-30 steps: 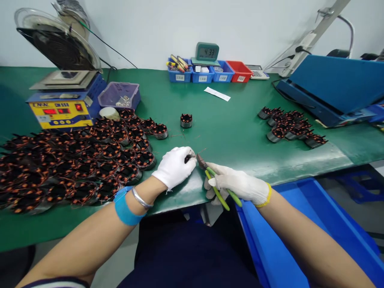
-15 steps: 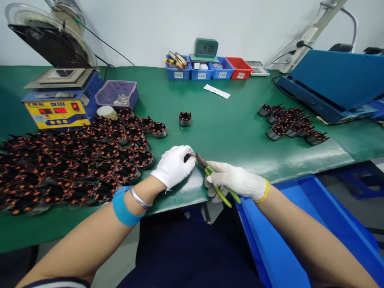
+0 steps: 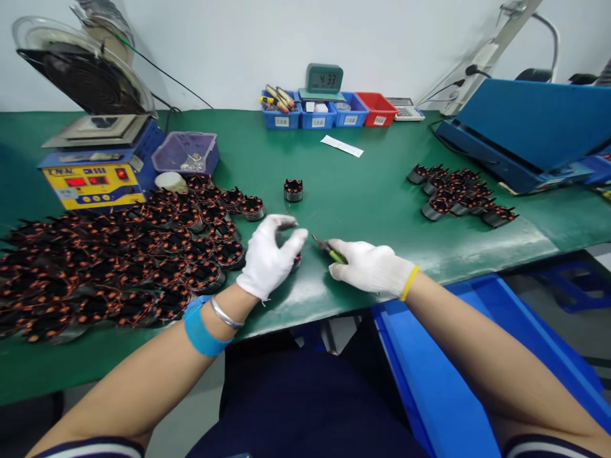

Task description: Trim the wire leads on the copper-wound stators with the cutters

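My gloved left hand (image 3: 270,257) is raised over the table's front part, thumb and fingers apart. Below its thumb, a motor stator (image 3: 296,262) with copper windings rests on the green mat, mostly hidden by the hand. In my gloved right hand (image 3: 370,266) is a pair of green-handled cutting pliers (image 3: 338,256), jaws pointing left toward the other hand. Most of their handles are covered by the glove. A single stator (image 3: 293,190) stands upright farther back. To the left of my left hand spreads a large group of stators (image 3: 143,261).
A smaller stator group (image 3: 456,191) is at right, before a blue machine (image 3: 525,133). Small bins (image 3: 281,119) and a clock (image 3: 324,79) line the wall. At left are a yellow-fronted device (image 3: 90,184) and purple basket (image 3: 186,152). A blue tray (image 3: 443,375) lies below the edge.
My left hand has let go of the stator and opened above it. My right hand has turned with the pliers, drawing their jaws away from the stator; the handles are now mostly covered.
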Available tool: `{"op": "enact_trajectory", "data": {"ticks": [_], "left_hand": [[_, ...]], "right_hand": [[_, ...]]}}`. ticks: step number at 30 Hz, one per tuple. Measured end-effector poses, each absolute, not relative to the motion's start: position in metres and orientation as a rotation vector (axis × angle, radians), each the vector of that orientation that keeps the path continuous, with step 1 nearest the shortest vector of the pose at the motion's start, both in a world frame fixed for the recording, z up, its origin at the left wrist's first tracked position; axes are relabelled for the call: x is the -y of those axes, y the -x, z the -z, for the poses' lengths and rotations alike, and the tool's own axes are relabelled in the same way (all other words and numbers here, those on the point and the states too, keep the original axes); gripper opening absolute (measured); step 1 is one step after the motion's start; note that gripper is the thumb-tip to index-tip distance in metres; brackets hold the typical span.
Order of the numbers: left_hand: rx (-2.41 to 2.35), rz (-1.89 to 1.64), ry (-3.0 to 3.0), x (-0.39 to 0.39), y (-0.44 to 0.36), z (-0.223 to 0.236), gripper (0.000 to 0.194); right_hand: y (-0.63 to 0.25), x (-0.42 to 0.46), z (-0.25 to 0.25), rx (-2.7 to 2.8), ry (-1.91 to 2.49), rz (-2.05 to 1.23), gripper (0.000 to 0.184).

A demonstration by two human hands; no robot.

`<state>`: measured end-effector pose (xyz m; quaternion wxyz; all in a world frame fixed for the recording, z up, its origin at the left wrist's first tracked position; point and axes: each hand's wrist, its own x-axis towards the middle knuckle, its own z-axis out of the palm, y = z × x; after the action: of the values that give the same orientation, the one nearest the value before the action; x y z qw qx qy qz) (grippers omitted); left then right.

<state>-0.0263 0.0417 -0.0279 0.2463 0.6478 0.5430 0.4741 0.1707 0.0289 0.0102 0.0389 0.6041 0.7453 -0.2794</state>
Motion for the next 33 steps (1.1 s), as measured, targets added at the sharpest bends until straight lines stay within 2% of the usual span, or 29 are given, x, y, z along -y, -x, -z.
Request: {"op": "enact_trajectory", "data": {"ticks": [2,5,7,8,12,15,18,20,22,24,25,29,33], "left_hand": [[-1.377,-1.578,-1.621,-0.044,0.029,0.029,0.034],[-1.31,-1.756,-1.46,-0.049,0.032,0.034,0.042],[-1.295,-1.783,-1.417,-0.051,0.032,0.038,0.047],[-1.291,-1.783,-1.416,-0.051,0.032,0.039,0.049],[-1.298,-1.752,-1.457,-0.049,0.032,0.042,0.051],[-1.305,-1.713,-1.491,-0.046,0.031,0.041,0.049],[-1.302,-1.636,-1.53,-0.041,0.025,0.042,0.047],[-1.266,-1.599,-1.553,-0.038,0.018,0.042,0.046],[-1.227,-1.578,-1.569,-0.036,0.012,0.043,0.044],[-1.216,-1.56,-1.574,-0.034,0.008,0.043,0.043],[-1.221,-1.554,-1.571,-0.034,0.007,0.043,0.042],[-1.198,-1.52,-1.563,-0.034,0.011,0.044,0.04],[-1.243,-1.453,-1.599,-0.036,0.017,0.043,0.034]], "right_hand": [[-0.167,-0.03,-0.009,-2.365,-1.797,0.339,0.051],[-0.15,-0.03,-0.006,-2.505,-1.744,0.038,0.069],[-0.133,-0.03,-0.003,-2.729,-1.673,0.01,0.084],[-0.123,-0.03,-0.001,-2.829,-1.622,0.05,0.084],[-0.11,-0.039,0.004,-2.911,-1.584,0.389,0.056],[-0.149,-0.062,0.005,-2.819,-1.981,0.54,0.054],[-0.216,-0.091,0.006,-2.343,-2.55,0.333,0.055],[-0.253,-0.107,0.008,-1.996,-2.738,0.193,0.059],[-0.269,-0.117,0.009,-1.915,-2.794,-0.12,0.068],[-0.258,-0.124,0.009,-2.115,-2.684,-0.38,0.074],[-0.243,-0.128,0.009,-2.286,-2.564,-0.409,0.074],[-0.156,-0.148,0.008,-2.779,-2.026,0.091,0.069],[-0.095,-0.173,0.006,-2.747,-1.938,0.333,0.051]]}}
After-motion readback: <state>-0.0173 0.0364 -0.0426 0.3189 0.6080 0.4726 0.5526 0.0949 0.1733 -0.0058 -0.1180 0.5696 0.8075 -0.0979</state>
